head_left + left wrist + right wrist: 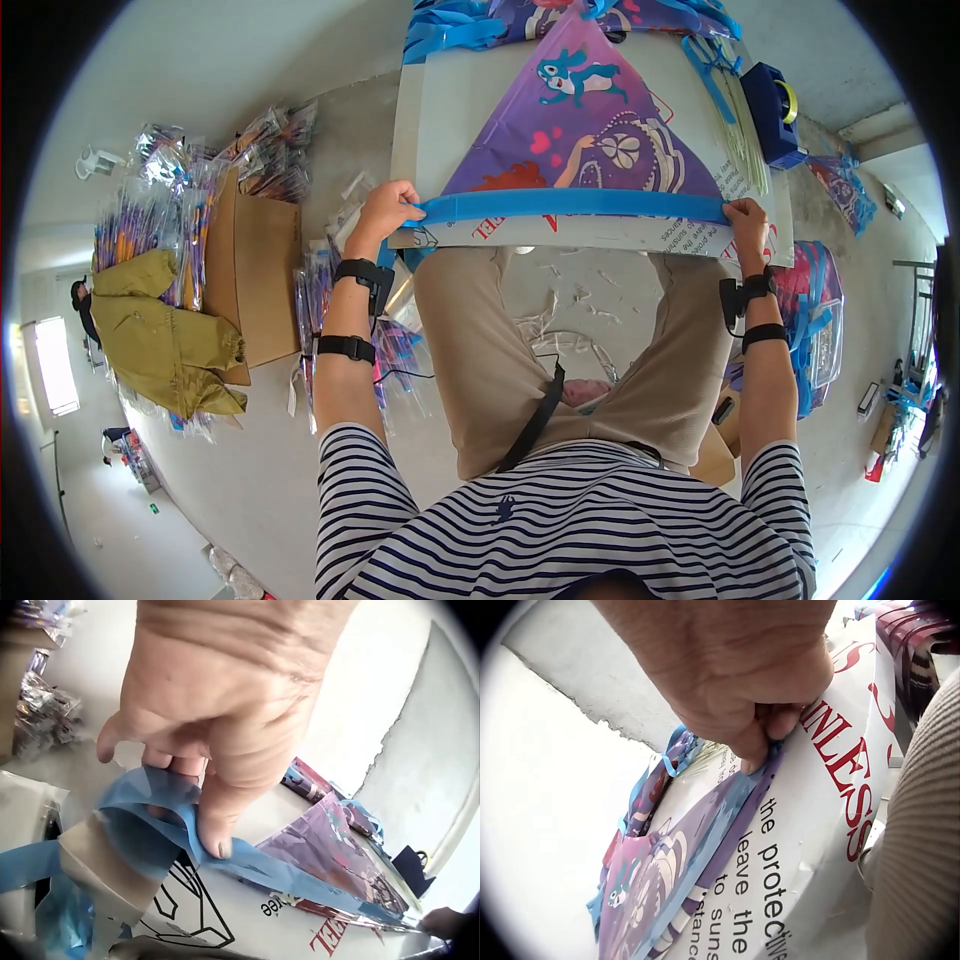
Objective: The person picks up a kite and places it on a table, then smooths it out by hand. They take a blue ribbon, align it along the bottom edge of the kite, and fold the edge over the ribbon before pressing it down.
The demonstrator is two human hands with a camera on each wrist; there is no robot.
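Evidently, the step in hand is holding a blue strip [580,204] straight along the wide edge of a purple triangular sheet [520,130], which lies point-away on a white printed board [600,230]. The left hand [388,211] pinches the strip's left part between thumb and fingers, with a loose loop beside it; the right hand [747,226] pinches at the sheet's right corner. I judge the next move calls for even tension and level ends, so the strip neither creases nor wanders off the edge.

Red lettering [838,757] on the board reads "NLESS" near the right hand, and "EEL" [328,937] further left. Black print [769,862] gives "the protective", "leave the" and a cut-off "to suns". I can make out no brand name.
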